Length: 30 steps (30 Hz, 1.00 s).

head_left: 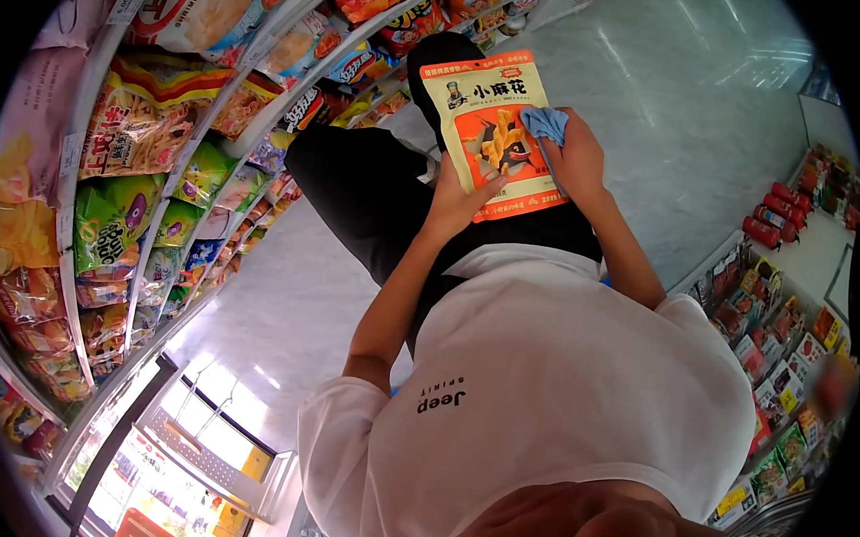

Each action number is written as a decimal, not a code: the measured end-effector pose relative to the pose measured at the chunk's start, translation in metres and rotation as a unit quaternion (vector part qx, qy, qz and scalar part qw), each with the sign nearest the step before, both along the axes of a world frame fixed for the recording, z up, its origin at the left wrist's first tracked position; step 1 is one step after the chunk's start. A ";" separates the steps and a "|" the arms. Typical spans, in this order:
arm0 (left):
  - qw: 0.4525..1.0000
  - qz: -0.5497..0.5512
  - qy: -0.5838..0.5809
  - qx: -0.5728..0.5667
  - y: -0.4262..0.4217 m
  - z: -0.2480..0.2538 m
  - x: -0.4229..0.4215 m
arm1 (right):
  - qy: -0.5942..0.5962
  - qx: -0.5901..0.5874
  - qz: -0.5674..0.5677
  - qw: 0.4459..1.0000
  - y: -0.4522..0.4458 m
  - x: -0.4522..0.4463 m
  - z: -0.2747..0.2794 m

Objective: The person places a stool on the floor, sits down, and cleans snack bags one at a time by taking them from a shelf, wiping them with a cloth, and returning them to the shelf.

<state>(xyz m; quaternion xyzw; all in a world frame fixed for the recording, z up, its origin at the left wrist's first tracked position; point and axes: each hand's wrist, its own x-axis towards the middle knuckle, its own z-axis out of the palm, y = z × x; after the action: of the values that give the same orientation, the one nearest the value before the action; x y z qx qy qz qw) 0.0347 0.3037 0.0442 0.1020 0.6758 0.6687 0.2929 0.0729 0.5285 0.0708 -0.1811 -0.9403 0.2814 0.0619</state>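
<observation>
A snack bag [504, 104] in orange and cream, printed with Chinese characters and a picture of fried dough twists, lies tilted over my lap. My left hand [462, 195] grips its lower left edge, thumb on the front and fingers hidden behind. On the bag's right side, my right hand [579, 158] is closed on a crumpled blue cloth [545, 125], which touches the front of the bag. Part of the cloth hangs down beneath the fingers along the bag's edge.
Curved-looking shelves [153, 228] packed with snack bags rise close on my left. To the right stands a rack of small packets [781, 351], with several red cylinders [778, 216] above it. Grey shiny floor [685, 136] stretches ahead. A bright window [232, 404] shows at lower left.
</observation>
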 end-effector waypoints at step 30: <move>1.000 0.005 -0.018 0.000 -0.002 -0.002 0.006 | 0.094 0.077 0.169 0.978 -0.011 -0.118 -0.018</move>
<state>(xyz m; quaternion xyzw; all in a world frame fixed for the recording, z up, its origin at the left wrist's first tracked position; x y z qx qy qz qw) 0.0408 0.3021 0.0426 0.0861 0.6709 0.6718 0.3020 -0.0452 0.5172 0.0528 0.0134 -0.9661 0.2305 0.1152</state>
